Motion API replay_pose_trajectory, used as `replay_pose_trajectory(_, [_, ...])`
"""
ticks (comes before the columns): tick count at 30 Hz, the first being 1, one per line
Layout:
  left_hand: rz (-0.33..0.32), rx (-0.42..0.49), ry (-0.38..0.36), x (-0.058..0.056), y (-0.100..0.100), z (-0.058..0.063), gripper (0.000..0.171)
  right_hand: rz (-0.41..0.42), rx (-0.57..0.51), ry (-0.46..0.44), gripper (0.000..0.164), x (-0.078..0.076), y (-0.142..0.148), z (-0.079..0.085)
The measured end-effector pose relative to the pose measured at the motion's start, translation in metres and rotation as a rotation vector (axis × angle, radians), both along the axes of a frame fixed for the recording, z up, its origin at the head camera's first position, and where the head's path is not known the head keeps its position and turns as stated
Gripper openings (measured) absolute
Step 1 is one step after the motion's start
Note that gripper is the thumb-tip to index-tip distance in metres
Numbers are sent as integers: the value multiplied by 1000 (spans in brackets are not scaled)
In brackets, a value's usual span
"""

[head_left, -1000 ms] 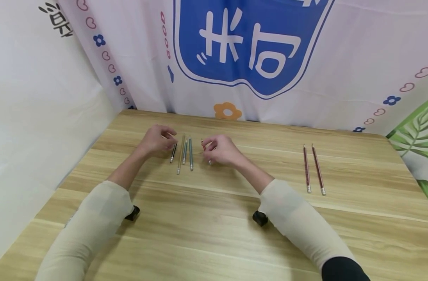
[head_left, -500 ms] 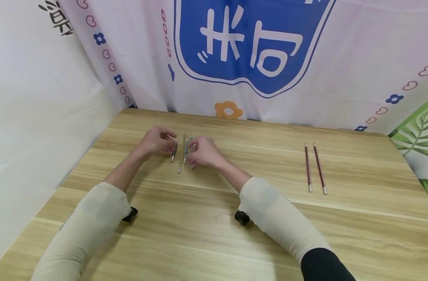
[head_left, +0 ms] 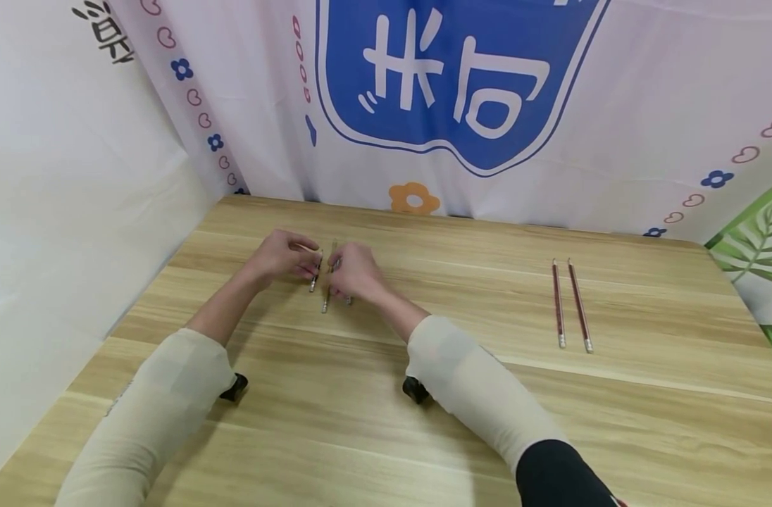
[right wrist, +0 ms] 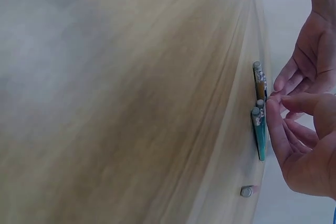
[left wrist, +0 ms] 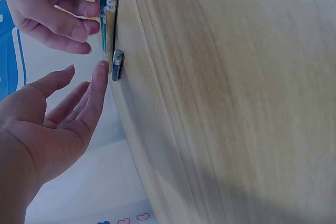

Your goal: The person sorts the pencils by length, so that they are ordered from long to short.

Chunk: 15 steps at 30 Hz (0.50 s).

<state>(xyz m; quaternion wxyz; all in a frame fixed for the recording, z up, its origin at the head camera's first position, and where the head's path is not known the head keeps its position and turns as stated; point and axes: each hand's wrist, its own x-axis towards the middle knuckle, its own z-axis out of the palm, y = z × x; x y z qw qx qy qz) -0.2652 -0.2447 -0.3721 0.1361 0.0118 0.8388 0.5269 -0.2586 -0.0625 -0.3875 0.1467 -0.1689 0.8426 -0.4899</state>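
Note:
Several pencils lie close together at the back left of the table. My left hand (head_left: 278,257) hovers beside the short black pencil (left wrist: 118,67), fingers loosely bent, the index fingertip close to it. My right hand (head_left: 356,271) is over the gold pencil (left wrist: 110,27) and the green pencils (right wrist: 260,137), with nothing plainly gripped. Its thumb and index tip come close together beside their eraser ends in the right wrist view; whether they touch a pencil is hard to tell. A reddish pencil (right wrist: 247,191) lies apart, hidden by my right hand in the head view.
Two dark red pencils (head_left: 559,303) lie side by side on the right of the wooden table (head_left: 335,422). A printed cloth (head_left: 259,127) hangs along the back edge. A white wall (head_left: 75,176) stands at the left.
My right hand has moved left, from the red pencil across the green ones toward the gold one. My left hand stays nearly still, and the pencils show no clear movement.

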Motion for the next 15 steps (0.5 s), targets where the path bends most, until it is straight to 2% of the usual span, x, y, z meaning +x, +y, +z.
replay_pose_trajectory(10, [15,22,-6,-1,-1,0,41,0,127,83,26,-7,-7,0])
replay_pose_trajectory(15, [26,54,-13,-1,-2,-1,44,7,198,117,2,-11,-11,-2])
